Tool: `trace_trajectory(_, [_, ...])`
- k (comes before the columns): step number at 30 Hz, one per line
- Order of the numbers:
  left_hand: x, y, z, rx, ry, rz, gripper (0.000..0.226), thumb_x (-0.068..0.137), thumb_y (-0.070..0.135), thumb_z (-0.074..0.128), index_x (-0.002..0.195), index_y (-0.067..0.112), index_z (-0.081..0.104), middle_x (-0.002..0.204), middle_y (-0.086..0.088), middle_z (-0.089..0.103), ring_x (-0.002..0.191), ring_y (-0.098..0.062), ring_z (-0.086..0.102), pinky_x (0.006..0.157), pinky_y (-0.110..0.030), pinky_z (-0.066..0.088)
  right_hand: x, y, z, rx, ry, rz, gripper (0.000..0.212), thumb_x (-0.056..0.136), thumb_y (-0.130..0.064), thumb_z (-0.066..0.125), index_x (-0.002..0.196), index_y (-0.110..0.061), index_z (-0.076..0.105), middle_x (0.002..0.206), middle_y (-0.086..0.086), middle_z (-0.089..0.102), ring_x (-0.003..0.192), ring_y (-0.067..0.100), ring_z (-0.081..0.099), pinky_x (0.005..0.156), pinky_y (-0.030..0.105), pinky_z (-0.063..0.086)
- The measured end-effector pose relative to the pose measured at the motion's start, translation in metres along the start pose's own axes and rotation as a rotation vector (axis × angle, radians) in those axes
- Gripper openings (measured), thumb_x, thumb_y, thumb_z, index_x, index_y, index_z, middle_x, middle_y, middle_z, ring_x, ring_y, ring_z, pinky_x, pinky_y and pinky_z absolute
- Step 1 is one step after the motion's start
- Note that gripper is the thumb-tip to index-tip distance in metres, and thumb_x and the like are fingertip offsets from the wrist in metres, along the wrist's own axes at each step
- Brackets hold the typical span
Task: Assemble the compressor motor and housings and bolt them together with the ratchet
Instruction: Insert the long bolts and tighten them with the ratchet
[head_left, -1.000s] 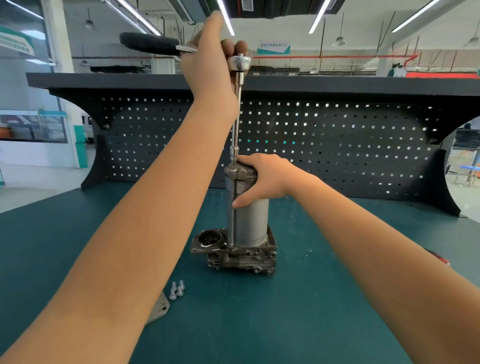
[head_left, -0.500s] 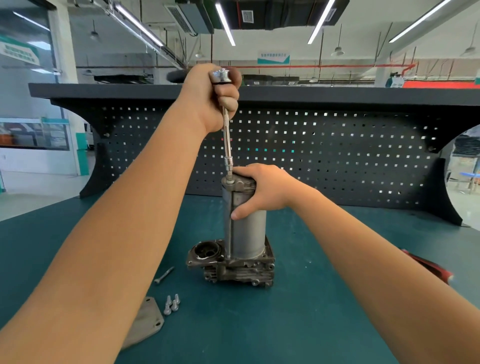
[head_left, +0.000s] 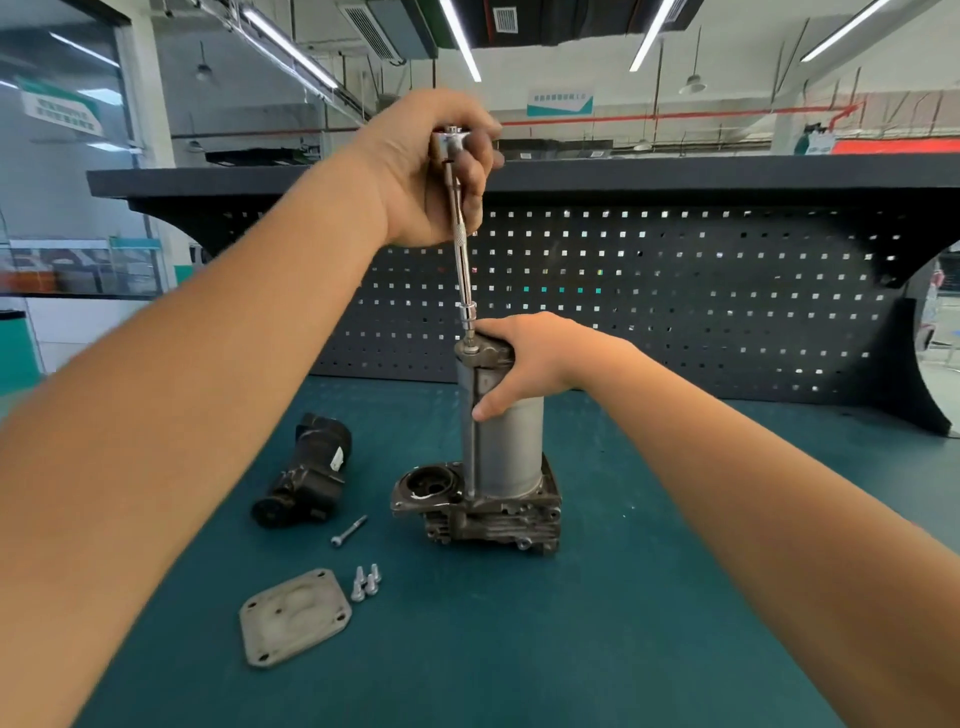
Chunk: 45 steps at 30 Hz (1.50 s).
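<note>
The grey cylindrical compressor motor (head_left: 511, 447) stands upright on a dark cast housing (head_left: 488, 519) on the green bench. My right hand (head_left: 530, 358) grips the motor's top cap. My left hand (head_left: 431, 171) holds the ratchet (head_left: 454, 143) at its head, above the motor. The long extension bar (head_left: 464, 260) runs down to a socket seated on a bolt at the cap's left edge. The ratchet's handle is hidden behind my left hand.
A black housing part (head_left: 306, 473) lies left of the assembly. One long bolt (head_left: 349, 531), three short bolts (head_left: 365, 581) and a flat grey cover plate (head_left: 294, 616) lie on the green mat (head_left: 519, 649) at front left. A black pegboard (head_left: 675, 296) closes the back.
My left hand has swung the ratchet handle round, from pointing left to hidden behind the hand. The camera tilted down, bringing the black part, bolts and cover plate into view. My right hand stayed put.
</note>
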<state>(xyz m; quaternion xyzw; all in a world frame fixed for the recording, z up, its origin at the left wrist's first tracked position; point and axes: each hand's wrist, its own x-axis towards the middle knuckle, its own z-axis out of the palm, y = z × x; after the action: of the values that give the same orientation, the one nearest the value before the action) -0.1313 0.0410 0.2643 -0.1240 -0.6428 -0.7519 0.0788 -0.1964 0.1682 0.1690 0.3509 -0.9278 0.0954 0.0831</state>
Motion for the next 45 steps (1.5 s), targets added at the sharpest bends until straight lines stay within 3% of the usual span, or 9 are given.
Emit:
trace_trajectory(5, [-0.001, 0.017, -0.008, 0.327, 0.08, -0.06, 0.016, 0.083, 0.02, 0.062, 0.067, 0.017, 0.06, 0.062, 0.007, 0.065, 0.053, -0.004, 0.063, 0.059, -0.027, 0.056, 0.0, 0.0, 0.002, -0.018, -0.024, -0.009, 0.1, 0.073, -0.046, 0.075, 0.15, -0.025, 0.015, 0.148, 0.001, 0.031, 0.133, 0.026, 0.035, 0.105, 0.045, 0.037])
trace_trajectory(14, [0.007, 0.041, -0.003, 0.806, 0.145, -0.199, 0.019, 0.09, 0.031, 0.055, 0.077, 0.018, 0.047, 0.072, -0.006, 0.073, 0.059, -0.01, 0.069, 0.046, -0.023, 0.054, -0.001, 0.001, 0.005, -0.012, 0.0, 0.003, 0.1, 0.071, -0.05, 0.074, 0.149, -0.025, 0.017, 0.145, 0.001, 0.032, 0.129, 0.028, 0.038, 0.102, 0.047, 0.039])
trace_trajectory(20, [0.007, 0.038, 0.026, 1.031, 0.139, -0.141, 0.018, 0.093, 0.02, 0.043, 0.077, 0.011, 0.047, 0.074, -0.013, 0.072, 0.062, -0.016, 0.071, 0.058, -0.037, 0.059, 0.0, 0.0, 0.004, -0.007, 0.011, 0.002, 0.095, 0.068, -0.049, 0.076, 0.145, -0.026, 0.025, 0.136, 0.003, 0.038, 0.121, 0.028, 0.044, 0.097, 0.047, 0.043])
trace_trajectory(24, [0.006, 0.019, 0.016, 0.563, 0.057, -0.01, 0.011, 0.089, 0.009, 0.04, 0.091, 0.008, 0.05, 0.082, -0.009, 0.074, 0.077, -0.016, 0.072, 0.079, -0.045, 0.051, 0.001, 0.001, 0.005, 0.031, 0.013, -0.008, 0.097, 0.068, -0.045, 0.078, 0.146, -0.026, 0.024, 0.137, 0.003, 0.036, 0.122, 0.028, 0.043, 0.098, 0.046, 0.043])
trace_trajectory(29, [0.008, -0.009, 0.007, -0.339, 0.038, 0.188, 0.027, 0.094, 0.006, 0.04, 0.071, 0.003, 0.055, 0.05, -0.002, 0.058, 0.041, -0.009, 0.055, 0.042, -0.018, 0.049, 0.003, 0.002, 0.005, 0.054, -0.02, -0.002, 0.099, 0.068, -0.043, 0.079, 0.146, -0.025, 0.022, 0.139, 0.005, 0.033, 0.123, 0.029, 0.042, 0.1, 0.044, 0.042])
trace_trajectory(33, [0.006, -0.015, 0.016, -0.382, 0.242, 0.372, 0.054, 0.098, 0.019, 0.037, 0.049, 0.008, 0.057, 0.04, 0.001, 0.05, 0.034, -0.007, 0.048, 0.037, -0.016, 0.039, 0.005, 0.002, 0.005, 0.057, -0.033, 0.014, 0.099, 0.067, -0.045, 0.079, 0.146, -0.026, 0.021, 0.139, 0.004, 0.033, 0.124, 0.031, 0.041, 0.101, 0.046, 0.041])
trace_trajectory(37, [0.002, -0.031, 0.038, -0.322, 0.426, 0.695, 0.004, 0.097, 0.005, 0.038, 0.097, 0.003, 0.042, 0.067, -0.01, 0.056, 0.057, -0.019, 0.058, 0.049, -0.024, 0.046, 0.004, 0.002, 0.003, 0.068, -0.039, 0.028, 0.099, 0.067, -0.045, 0.079, 0.146, -0.025, 0.022, 0.138, 0.004, 0.033, 0.124, 0.03, 0.04, 0.102, 0.046, 0.04])
trace_trajectory(40, [0.001, -0.045, 0.045, -0.211, 0.451, 0.917, 0.013, 0.097, 0.003, 0.039, 0.09, 0.011, 0.031, 0.083, -0.018, 0.053, 0.077, -0.029, 0.058, 0.066, -0.032, 0.048, 0.003, 0.002, 0.003, 0.069, -0.031, 0.038, 0.102, 0.067, -0.045, 0.079, 0.147, -0.025, 0.02, 0.139, 0.004, 0.033, 0.125, 0.03, 0.04, 0.102, 0.045, 0.04])
trace_trajectory(45, [0.0, -0.042, 0.045, -0.321, 0.42, 0.742, 0.013, 0.101, 0.018, 0.031, 0.095, 0.011, 0.041, 0.07, -0.004, 0.058, 0.063, -0.02, 0.062, 0.049, -0.026, 0.044, 0.003, 0.002, 0.003, 0.015, -0.041, 0.047, 0.122, 0.063, -0.047, 0.082, 0.15, -0.029, -0.002, 0.147, 0.006, 0.027, 0.131, 0.031, 0.036, 0.102, 0.046, 0.041])
